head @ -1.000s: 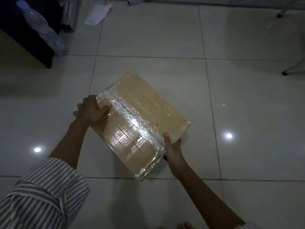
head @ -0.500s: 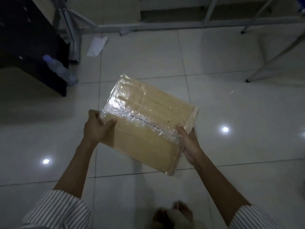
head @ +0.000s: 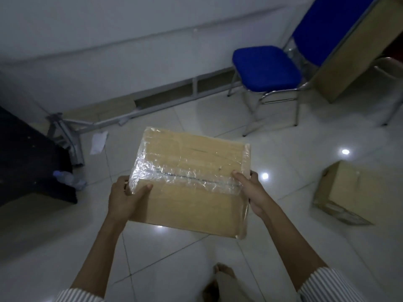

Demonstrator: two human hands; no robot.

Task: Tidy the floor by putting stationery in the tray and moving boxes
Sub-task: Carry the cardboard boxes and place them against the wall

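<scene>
- The taped cardboard box [head: 192,199] is hanging mid-frame, clear of the tiled floor [head: 283,214].
- The left hand [head: 123,200] is gripping its left edge, thumb on top; the right hand [head: 253,192] is clasping the right edge.
- It is probably handling as stiff and fairly light; the glossy wrap is looking slippery, so fingers under opposite edges seem safest.
- A second box [head: 353,192] is lying at right.

Two cardboard boxes [head: 192,205] [head: 351,190], two hands [head: 124,200] [head: 253,192], one blue chair [head: 265,67], one plastic bottle [head: 67,178], one paper scrap [head: 99,142].
</scene>
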